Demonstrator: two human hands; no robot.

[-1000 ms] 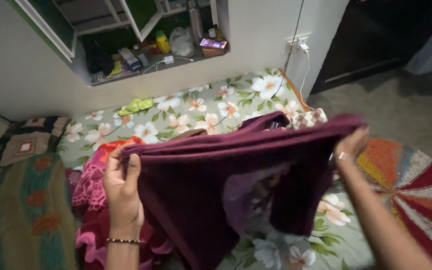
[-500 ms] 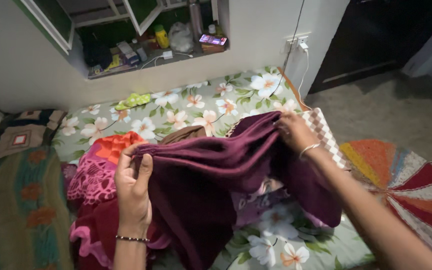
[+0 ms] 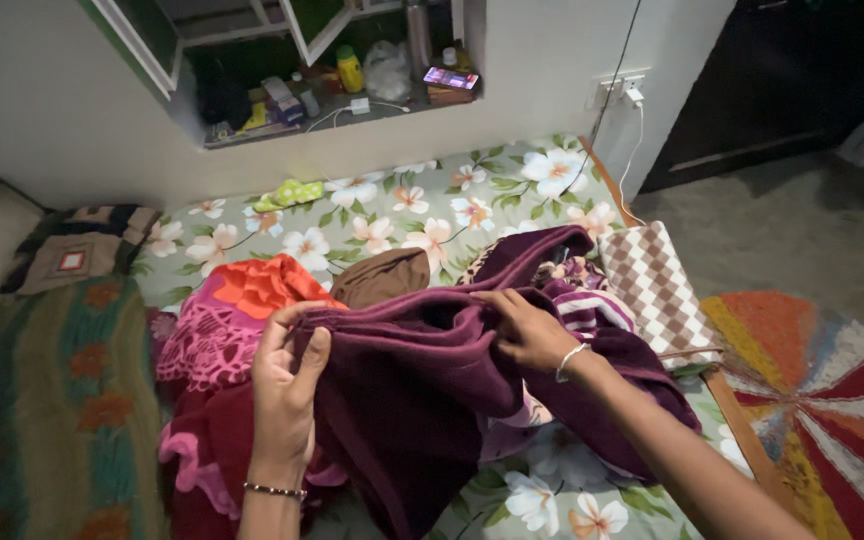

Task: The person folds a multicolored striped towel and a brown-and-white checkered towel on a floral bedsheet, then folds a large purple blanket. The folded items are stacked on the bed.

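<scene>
A dark maroon garment (image 3: pixel 422 385) hangs over the bed in front of me. My left hand (image 3: pixel 287 385) grips its upper edge at the left, thumb over the cloth. At the middle of that same edge my right hand (image 3: pixel 522 328), with a bangle at the wrist, pinches the fabric. The two hands are close together, and the cloth sags in folds between and below them. A heap of pink, orange and red clothes (image 3: pixel 217 330) lies just left of the garment, with a brown piece (image 3: pixel 384 277) behind it.
The bed has a floral sheet (image 3: pixel 422 205). A checked brown-and-white cloth (image 3: pixel 660 290) lies at its right edge and a patterned blanket (image 3: pixel 47 400) at the left. A wall niche (image 3: pixel 332 85) holds bottles, a phone and small items. A multicoloured round rug (image 3: pixel 832 400) covers the floor.
My right hand has slid left along the garment's top edge from far right to near my left hand, gathering the cloth. The spread garment now sags in folds.
</scene>
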